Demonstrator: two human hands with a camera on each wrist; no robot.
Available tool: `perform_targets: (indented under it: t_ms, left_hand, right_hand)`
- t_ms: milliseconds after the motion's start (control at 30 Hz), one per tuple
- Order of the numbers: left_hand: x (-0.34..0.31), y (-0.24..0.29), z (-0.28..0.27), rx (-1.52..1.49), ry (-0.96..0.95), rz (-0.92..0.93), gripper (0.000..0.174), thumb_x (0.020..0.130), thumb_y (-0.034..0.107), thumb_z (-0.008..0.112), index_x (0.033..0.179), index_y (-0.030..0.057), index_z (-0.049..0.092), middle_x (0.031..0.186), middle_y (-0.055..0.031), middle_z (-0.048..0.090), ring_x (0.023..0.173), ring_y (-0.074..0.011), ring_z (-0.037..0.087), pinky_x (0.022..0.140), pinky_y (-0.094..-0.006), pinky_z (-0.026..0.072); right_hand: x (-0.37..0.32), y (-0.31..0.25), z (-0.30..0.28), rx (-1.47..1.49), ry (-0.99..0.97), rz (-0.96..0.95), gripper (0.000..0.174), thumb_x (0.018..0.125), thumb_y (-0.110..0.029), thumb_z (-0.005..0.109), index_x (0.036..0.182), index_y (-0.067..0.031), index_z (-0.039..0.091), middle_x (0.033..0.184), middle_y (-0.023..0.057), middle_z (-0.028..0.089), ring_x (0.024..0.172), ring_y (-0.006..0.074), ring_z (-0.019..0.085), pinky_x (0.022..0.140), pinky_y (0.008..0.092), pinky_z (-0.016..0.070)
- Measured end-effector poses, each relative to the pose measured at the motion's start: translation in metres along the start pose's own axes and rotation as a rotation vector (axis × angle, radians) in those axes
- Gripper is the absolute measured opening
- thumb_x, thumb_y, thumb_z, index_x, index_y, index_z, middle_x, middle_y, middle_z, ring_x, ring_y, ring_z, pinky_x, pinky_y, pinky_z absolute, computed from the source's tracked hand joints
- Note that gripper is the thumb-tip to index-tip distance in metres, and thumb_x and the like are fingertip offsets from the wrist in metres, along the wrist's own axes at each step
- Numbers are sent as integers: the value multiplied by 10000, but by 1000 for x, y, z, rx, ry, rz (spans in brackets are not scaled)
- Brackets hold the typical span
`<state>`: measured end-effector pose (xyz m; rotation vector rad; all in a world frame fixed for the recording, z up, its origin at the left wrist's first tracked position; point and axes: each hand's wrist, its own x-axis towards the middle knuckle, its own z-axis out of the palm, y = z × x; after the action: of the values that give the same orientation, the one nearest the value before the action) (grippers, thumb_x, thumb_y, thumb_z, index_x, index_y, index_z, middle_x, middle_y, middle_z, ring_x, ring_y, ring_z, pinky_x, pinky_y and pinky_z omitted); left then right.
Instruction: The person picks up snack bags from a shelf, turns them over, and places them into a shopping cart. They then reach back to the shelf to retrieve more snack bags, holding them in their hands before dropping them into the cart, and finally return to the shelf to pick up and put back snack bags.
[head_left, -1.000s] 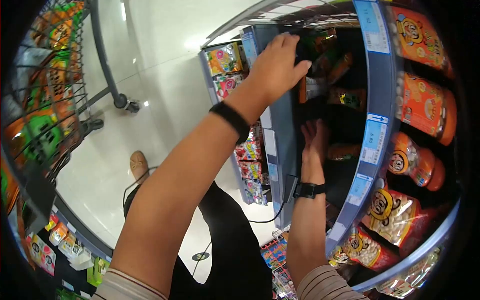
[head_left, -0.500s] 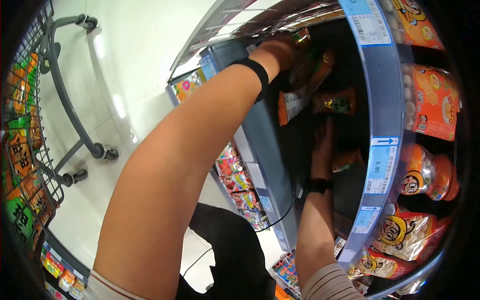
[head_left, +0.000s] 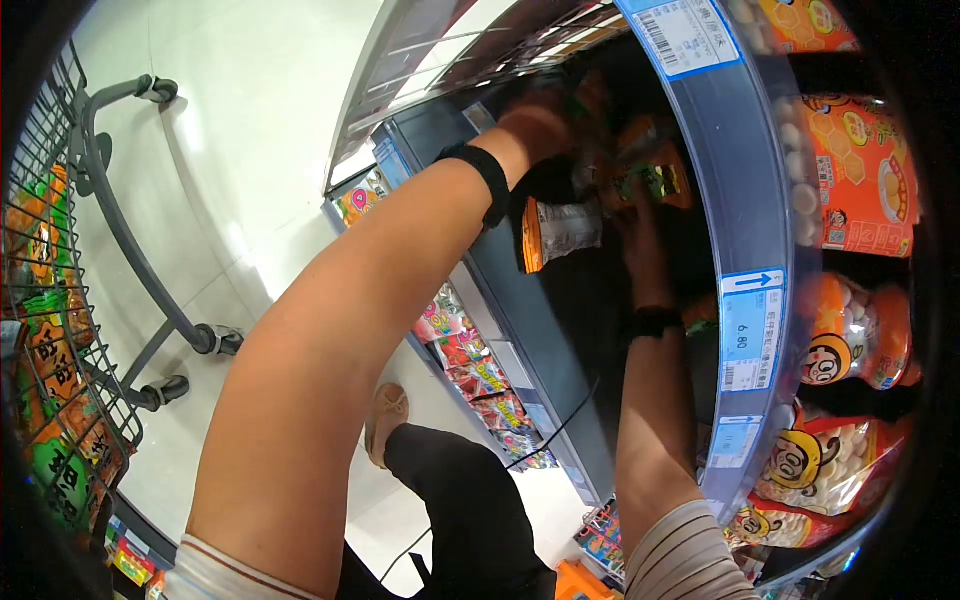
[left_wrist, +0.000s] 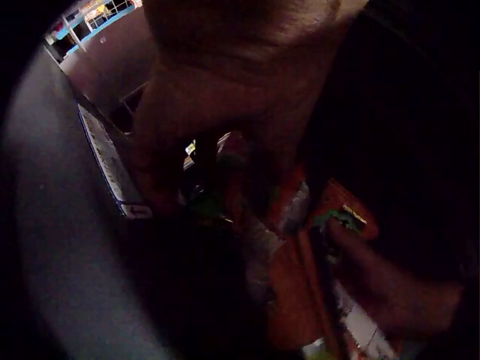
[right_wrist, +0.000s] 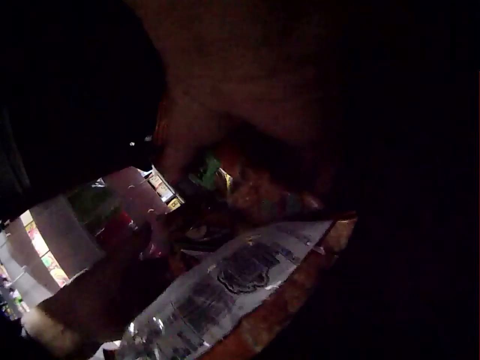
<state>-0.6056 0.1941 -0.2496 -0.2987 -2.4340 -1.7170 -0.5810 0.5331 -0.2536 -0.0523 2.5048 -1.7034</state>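
Observation:
Both hands reach into a dark shelf among orange-and-green snack bags. In the head view my left hand [head_left: 545, 120] is at the shelf's far end, its fingers lost in shadow and blur. The left wrist view shows that hand [left_wrist: 225, 90] bent down over several bags, but I cannot tell whether it grips one. My right hand [head_left: 645, 245] is at an orange-and-green snack bag [head_left: 660, 182]; in the right wrist view the bag's green part [right_wrist: 206, 172] lies between its thumb and fingers. A silver-backed bag [head_left: 568, 232] lies nearer the shelf edge.
A blue-grey shelf edge with price labels [head_left: 750, 330] curves along the right, with orange jars [head_left: 855, 335] and bagged sweets [head_left: 810, 460] beyond it. Wire mesh [head_left: 430, 70] closes the far end. At left stands a wire cart [head_left: 70, 350] of snack bags.
My left hand has gone from above the shelf edge down into the shelf. The right hand has moved farther in, up to the orange-and-green bag. The silver-backed bag has shifted and turned.

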Motion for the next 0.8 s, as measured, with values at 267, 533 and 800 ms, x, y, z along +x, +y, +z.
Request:
perform_targets:
  t_ms: [267, 533, 800]
  left_hand:
    - [14, -22, 0, -49, -149, 26, 573, 900, 519, 683, 1239, 58, 701, 1232, -244, 694, 1189, -375, 652, 1026, -436, 500]
    - [16, 14, -7, 30, -227, 0, 634, 829, 669, 673, 954, 61, 800, 1033, -198, 762, 1041, -309, 718, 969, -405, 523]
    - [-22, 50, -59, -277, -281, -67, 613, 879, 594, 642, 1185, 68, 719, 1209, -204, 699, 1155, -302, 667, 1020, -375, 490]
  right_hand:
    - [-6, -30, 36, 6, 58, 13, 532, 1050, -305, 585, 1542, -158, 447, 1488, 71, 505, 1327, 227, 523, 1084, 406, 446]
    - [9, -39, 44, 58, 114, -17, 513, 1035, -263, 615, 1513, -144, 469, 1468, 70, 518, 1316, 222, 527, 1067, 400, 459]
    - [-14, -73, 66, 160, 178, -8, 496, 1021, -222, 645, 1484, -131, 491, 1447, 69, 531, 1305, 216, 532, 1050, 393, 472]
